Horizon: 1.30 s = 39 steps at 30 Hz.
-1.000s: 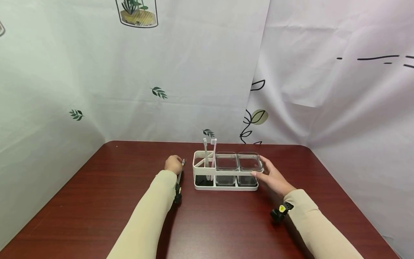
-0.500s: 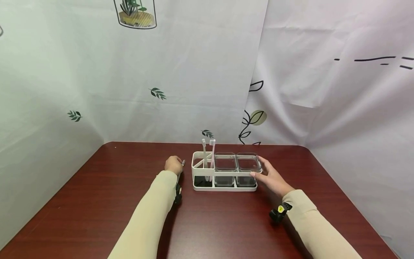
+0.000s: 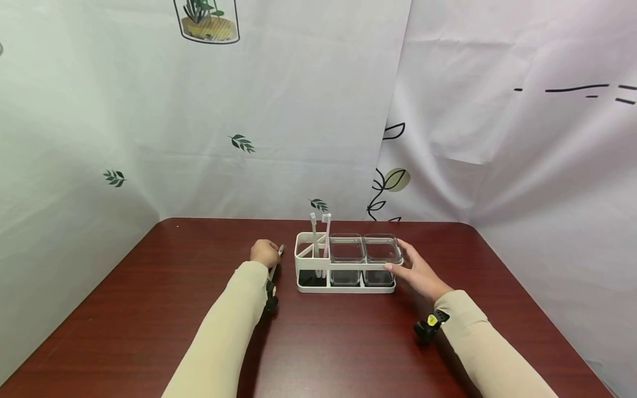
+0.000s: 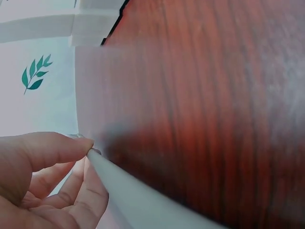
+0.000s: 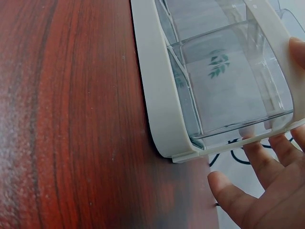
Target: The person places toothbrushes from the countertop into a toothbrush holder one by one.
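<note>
In the head view my left hand (image 3: 265, 253) is left of a white toothbrush holder (image 3: 346, 266) and holds a pale toothbrush (image 3: 281, 250). The left wrist view shows thumb and fingers pinching its light handle (image 4: 138, 193). Two toothbrushes, one whitish (image 3: 316, 237) and one pink (image 3: 327, 235), stand upright in the holder's left section. Two clear cups (image 3: 346, 249) fill the sections to the right. My right hand (image 3: 420, 273) grips the holder's right end, thumb on the upper front rail and fingers around the end, beside the near cup (image 5: 224, 81) in the right wrist view.
The holder rests on a dark red-brown wooden table (image 3: 318, 342) with rounded far corners. White cloth (image 3: 278, 110) printed with leaves hangs behind the table and along both sides. Both wrists carry black straps with small cameras (image 3: 427, 329).
My left hand, with the toothbrush in it, has shifted slightly left, away from the holder. The right hand keeps its grip on the holder, which stays where it was.
</note>
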Tool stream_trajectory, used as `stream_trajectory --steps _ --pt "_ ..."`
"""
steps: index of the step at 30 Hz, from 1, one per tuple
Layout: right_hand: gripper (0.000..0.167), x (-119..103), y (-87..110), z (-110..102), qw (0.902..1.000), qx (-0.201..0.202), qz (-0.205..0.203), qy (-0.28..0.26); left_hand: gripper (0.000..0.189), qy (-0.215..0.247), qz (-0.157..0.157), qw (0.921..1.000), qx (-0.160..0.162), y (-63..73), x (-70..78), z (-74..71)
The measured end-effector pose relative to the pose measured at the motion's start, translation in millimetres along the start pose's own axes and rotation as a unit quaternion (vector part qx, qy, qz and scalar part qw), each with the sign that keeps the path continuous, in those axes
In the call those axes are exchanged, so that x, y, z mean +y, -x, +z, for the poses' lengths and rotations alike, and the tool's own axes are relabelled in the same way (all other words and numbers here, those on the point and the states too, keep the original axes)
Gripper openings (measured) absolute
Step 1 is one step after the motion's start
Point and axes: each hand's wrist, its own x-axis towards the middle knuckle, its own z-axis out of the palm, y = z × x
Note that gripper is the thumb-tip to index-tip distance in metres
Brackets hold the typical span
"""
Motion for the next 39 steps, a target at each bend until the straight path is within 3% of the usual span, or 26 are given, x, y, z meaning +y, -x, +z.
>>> stream_trajectory --steps 11,19,25,30,39 --pt "0.080 -2 -0.5 0 1.0000 0.000 0.003 0.007 0.026 0.085 -0.019 0.9962 -0.003 5.8 5.7 -14.6" --pt "0.079 -1 -0.7 0 1.0000 0.001 0.005 0.007 0.032 0.213 -0.038 0.9762 -0.015 8.4 12.4 -23.6" --pt "0.079 0 -0.9 2 1.0000 0.002 0.000 0.006 0.031 0.264 -0.041 0.9632 -0.024 7.6 16.1 -27.5" --pt "0.079 2 -1.0 1 1.0000 0.002 -0.007 0.004 0.033 0.294 -0.035 0.9549 -0.028 9.4 18.9 -33.0" --pt "0.077 4 -1.5 1 0.9999 0.004 -0.010 -0.007 0.035 0.291 -0.021 0.9561 -0.030 14.8 24.0 -39.4"
